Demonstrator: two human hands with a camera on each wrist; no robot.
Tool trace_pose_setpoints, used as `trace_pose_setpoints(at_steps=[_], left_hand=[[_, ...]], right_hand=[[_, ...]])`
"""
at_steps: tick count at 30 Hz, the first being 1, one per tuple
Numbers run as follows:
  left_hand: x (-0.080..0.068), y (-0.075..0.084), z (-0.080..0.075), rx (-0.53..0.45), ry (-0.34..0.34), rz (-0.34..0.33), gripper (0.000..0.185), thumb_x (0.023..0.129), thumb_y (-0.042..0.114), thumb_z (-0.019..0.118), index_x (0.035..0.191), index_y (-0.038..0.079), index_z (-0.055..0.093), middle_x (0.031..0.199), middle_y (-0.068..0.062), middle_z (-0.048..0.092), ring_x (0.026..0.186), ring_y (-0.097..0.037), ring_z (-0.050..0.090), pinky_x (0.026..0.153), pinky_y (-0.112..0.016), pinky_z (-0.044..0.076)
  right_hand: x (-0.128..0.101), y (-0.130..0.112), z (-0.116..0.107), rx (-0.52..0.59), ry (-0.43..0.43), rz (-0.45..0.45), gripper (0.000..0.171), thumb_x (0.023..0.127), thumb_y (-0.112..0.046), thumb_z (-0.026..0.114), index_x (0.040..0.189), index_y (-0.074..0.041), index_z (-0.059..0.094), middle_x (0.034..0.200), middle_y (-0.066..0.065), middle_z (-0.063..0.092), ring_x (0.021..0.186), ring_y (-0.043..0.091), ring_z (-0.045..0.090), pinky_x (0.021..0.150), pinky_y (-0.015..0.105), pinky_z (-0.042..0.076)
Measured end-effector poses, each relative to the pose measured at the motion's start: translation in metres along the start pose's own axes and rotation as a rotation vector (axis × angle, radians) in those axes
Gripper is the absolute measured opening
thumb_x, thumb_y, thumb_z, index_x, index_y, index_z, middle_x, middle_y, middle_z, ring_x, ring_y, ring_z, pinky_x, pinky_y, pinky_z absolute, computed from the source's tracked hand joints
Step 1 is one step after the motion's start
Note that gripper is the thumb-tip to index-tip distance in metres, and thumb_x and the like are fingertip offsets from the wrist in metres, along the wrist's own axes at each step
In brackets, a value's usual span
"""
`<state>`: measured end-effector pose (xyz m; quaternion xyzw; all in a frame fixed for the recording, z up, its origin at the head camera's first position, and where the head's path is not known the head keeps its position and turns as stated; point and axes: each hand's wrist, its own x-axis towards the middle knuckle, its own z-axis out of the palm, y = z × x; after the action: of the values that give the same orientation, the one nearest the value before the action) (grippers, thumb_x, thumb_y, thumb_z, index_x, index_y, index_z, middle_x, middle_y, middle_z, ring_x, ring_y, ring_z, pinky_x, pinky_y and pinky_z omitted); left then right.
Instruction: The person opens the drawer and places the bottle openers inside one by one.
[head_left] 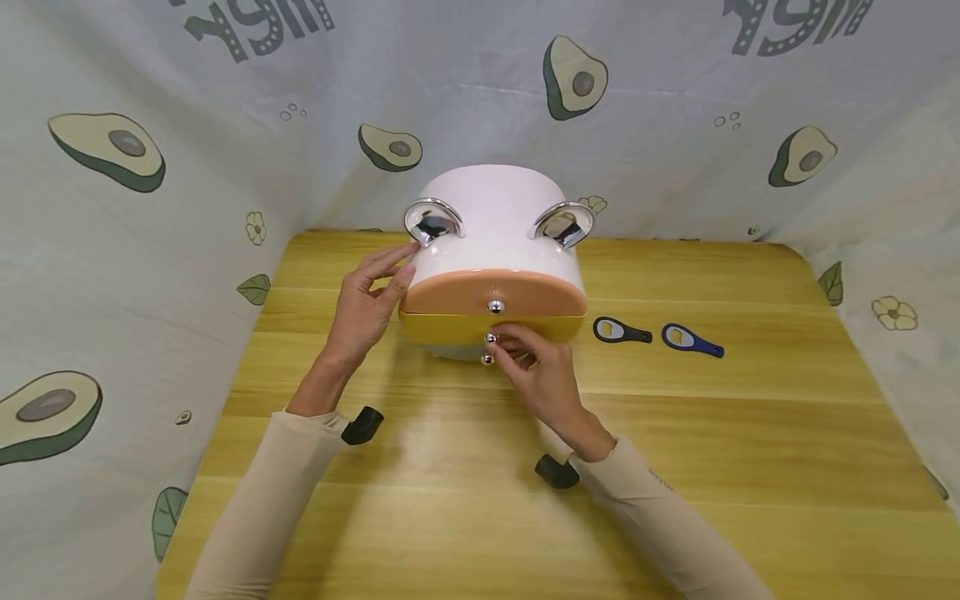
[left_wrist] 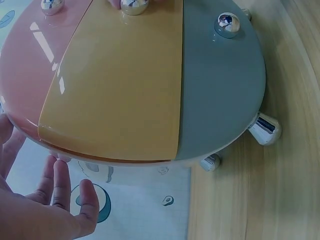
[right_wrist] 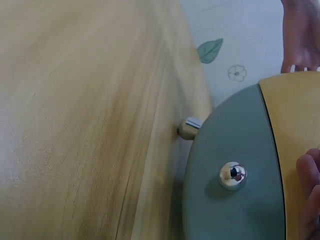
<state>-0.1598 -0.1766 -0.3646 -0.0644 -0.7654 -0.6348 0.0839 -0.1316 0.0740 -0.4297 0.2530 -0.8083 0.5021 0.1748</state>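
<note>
A small rounded white cabinet (head_left: 495,221) with two shiny ear-like ornaments stands at the back of the table. Its front has a pinkish-orange drawer (head_left: 450,293) on top, a yellow drawer (left_wrist: 115,95) in the middle and a grey-green drawer (left_wrist: 220,90) at the bottom, each with a silver knob. The thumb and fingers of my right hand (head_left: 546,373) pinch the yellow drawer's knob (head_left: 491,338). My left hand (head_left: 362,310) touches the cabinet's left side, its fingers spread and only loosely bent. The yellow drawer looks nearly flush with its neighbours.
Right of the cabinet lie a black bottle opener (head_left: 622,330) and a blue bottle opener (head_left: 693,340), side by side on the wooden table (head_left: 450,517). A pale curtain (head_left: 480,108) printed with avocados hangs behind and at both sides. The cabinet stands on silver feet (left_wrist: 265,129).
</note>
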Motion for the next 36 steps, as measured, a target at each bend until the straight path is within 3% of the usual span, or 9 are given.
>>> trace_pose_setpoints(at_steps=[4,8,13,19,27,36], left_hand=[[0.000,-0.002,-0.005,0.048,-0.032,0.009,0.037,0.103,0.024,0.058,0.139,0.016,0.062,0.144,-0.003,0.053,0.120,-0.016,0.052,0.087,-0.027,0.048],[-0.003,-0.006,-0.015,0.072,-0.119,0.033,0.044,0.100,0.017,0.064,0.143,0.020,0.058,0.149,0.000,0.048,0.128,-0.020,0.047,0.096,-0.040,0.045],[-0.008,-0.010,-0.023,0.078,-0.191,0.071,0.066,0.086,0.004,0.078,0.146,0.019,0.054,0.154,0.000,0.041,0.138,-0.020,0.039,0.101,-0.051,0.041],[-0.010,-0.014,-0.022,0.072,-0.209,0.091,0.069,0.085,0.001,0.078,0.147,0.016,0.053,0.156,-0.003,0.039,0.141,-0.020,0.037,0.100,-0.055,0.041],[-0.011,-0.016,-0.021,0.067,-0.218,0.115,0.067,0.087,0.001,0.076,0.148,0.016,0.052,0.155,-0.001,0.040,0.139,-0.019,0.039,0.099,-0.058,0.043],[-0.011,-0.018,-0.019,0.092,-0.207,0.152,0.066,0.087,0.001,0.075,0.148,0.015,0.052,0.154,-0.003,0.041,0.136,-0.020,0.044,0.099,-0.051,0.045]], right_hand=[[-0.001,-0.001,-0.001,0.003,-0.011,0.001,0.019,0.087,-0.007,0.077,0.105,-0.007,0.072,0.085,0.005,0.078,0.068,0.014,0.073,0.055,0.017,0.051],[-0.006,0.000,-0.006,-0.039,-0.052,0.012,0.013,0.086,-0.007,0.078,0.097,-0.008,0.071,0.080,0.003,0.076,0.064,0.011,0.070,0.053,0.019,0.050],[-0.011,0.012,-0.008,-0.145,-0.205,0.037,0.012,0.087,-0.009,0.078,0.097,-0.009,0.073,0.081,0.001,0.077,0.066,0.011,0.070,0.059,0.028,0.056],[-0.011,0.024,-0.006,-0.242,-0.309,-0.011,0.019,0.088,-0.014,0.078,0.106,-0.014,0.075,0.082,-0.001,0.077,0.065,0.010,0.070,0.061,0.028,0.057],[-0.008,0.033,-0.002,-0.357,-0.335,-0.145,0.021,0.086,-0.017,0.079,0.107,-0.018,0.078,0.083,-0.004,0.077,0.070,0.010,0.072,0.058,0.031,0.054],[-0.006,0.039,0.005,-0.412,-0.315,-0.214,0.017,0.085,-0.017,0.080,0.102,-0.020,0.080,0.087,-0.006,0.077,0.069,0.013,0.070,0.059,0.034,0.054]])
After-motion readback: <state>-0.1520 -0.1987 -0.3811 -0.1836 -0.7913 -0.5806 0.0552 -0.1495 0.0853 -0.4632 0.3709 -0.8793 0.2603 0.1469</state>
